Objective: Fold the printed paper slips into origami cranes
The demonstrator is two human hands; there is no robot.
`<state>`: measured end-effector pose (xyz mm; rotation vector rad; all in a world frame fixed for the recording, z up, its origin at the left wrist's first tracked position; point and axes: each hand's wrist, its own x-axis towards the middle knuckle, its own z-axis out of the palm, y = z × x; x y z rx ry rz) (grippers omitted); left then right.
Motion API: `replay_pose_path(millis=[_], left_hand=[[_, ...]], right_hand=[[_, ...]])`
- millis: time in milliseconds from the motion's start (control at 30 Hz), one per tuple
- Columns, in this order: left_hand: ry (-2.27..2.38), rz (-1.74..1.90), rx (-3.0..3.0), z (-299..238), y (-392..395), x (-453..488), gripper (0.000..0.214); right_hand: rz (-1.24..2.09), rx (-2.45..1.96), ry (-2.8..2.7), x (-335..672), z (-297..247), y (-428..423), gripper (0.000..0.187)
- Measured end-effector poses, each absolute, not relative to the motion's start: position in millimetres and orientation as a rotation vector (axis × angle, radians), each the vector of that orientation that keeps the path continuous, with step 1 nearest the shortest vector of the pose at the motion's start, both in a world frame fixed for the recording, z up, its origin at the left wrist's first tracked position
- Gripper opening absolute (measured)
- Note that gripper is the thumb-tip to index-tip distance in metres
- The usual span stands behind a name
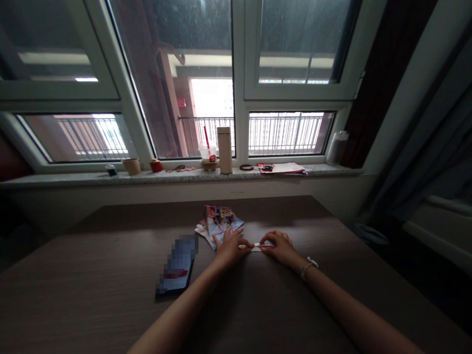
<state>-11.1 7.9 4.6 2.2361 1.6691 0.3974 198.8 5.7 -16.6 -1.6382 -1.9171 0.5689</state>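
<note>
A small white strip of paper with some red on it lies low over the table between my hands. My left hand pinches its left end with thumb and forefinger, the other fingers spread over the near edge of some colourful printed leaflets. On the strip's right part, my right hand closes its fingertips, partly hiding it. A pale bracelet circles my right wrist. Left of my left forearm lies a phone, its screen blurred out.
The brown table reaches toward a stone windowsill. Along the sill stand a beige flask, a paper cup, a small red container, scissors, papers and a bottle. A grey curtain hangs at right.
</note>
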Motion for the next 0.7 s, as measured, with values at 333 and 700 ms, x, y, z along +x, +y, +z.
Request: replay_pose_path(millis=[333, 700], left_hand=[[1.643, 0.464, 2.29, 0.6, -3.1, -14.3, 0.019], [1.627, 0.557, 2.324, -5.0, -2.2, -12.6, 0.016]], right_hand=[[0.553, -1.59, -1.941, 203.2, -19.3, 3.5, 0.023], [0.396, -1.531, -1.951, 196.4, -21.8, -6.9, 0.017]])
